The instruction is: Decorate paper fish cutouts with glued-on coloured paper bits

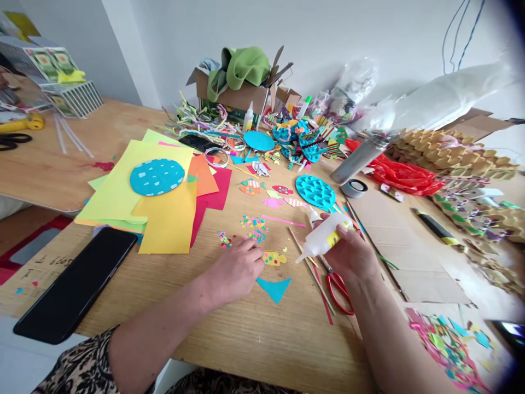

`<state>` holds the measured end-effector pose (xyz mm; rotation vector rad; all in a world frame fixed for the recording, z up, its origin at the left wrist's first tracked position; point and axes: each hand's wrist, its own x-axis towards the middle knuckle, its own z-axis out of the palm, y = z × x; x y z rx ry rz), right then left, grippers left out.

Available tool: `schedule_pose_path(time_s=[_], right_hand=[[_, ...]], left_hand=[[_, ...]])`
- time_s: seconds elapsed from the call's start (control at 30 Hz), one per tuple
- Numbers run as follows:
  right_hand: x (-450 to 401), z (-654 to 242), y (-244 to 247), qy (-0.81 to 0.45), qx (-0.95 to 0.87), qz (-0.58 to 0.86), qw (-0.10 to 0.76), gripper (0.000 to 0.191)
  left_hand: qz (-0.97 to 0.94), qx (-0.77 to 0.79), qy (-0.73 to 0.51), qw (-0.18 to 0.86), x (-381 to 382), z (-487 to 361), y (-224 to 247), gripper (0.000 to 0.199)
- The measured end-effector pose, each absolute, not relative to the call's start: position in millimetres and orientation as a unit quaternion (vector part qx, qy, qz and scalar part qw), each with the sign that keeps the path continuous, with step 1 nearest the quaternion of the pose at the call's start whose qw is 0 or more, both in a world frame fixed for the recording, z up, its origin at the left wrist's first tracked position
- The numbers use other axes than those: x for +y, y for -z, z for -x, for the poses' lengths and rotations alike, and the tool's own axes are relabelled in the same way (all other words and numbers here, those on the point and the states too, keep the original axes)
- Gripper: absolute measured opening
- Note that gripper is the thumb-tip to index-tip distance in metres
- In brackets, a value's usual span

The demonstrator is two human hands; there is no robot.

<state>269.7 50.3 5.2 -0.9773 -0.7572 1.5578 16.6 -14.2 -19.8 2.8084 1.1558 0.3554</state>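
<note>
My right hand (355, 254) is closed around a white glue bottle (320, 239), its nozzle tilted down to the left above the table. My left hand (237, 268) has its fingers pinched together at the tail end of a yellow paper fish (272, 258) with coloured dots. What the fingertips hold, if anything, is hidden. Just beyond them lie small confetti dots (253, 223). A blue paper scrap (274, 289) lies to the right of my left hand. Red-handled scissors (339, 290) and a thin wooden stick rest beneath and beside my right hand.
Several paper fish (283, 190) lie ahead, near a blue scalloped disc (315, 191). Coloured paper sheets (164, 224) and a black phone (76, 284) are on the left. A cardboard sheet (402, 241), tape roll (355, 188) and cutter knife (435, 226) lie right. A filled box (238, 90) stands behind.
</note>
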Motion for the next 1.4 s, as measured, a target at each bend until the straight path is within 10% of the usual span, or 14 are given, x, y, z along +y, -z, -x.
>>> schedule_pose_path(time_s=[0.33, 1.4], right_hand=[[67.6, -231.1, -18.4, -0.721, -0.145, 0.388, 0.555, 0.017], [82.6, -213.8, -7.4, -0.702, -0.307, 0.276, 0.58, 0.053]], left_hand=[[-0.915, 0.383, -0.114, 0.056, -14.2, -16.7, 15.8, 0.014], [-0.918, 0.372, -0.122, 0.056, -12.8, -15.7, 21.9, 0.014]])
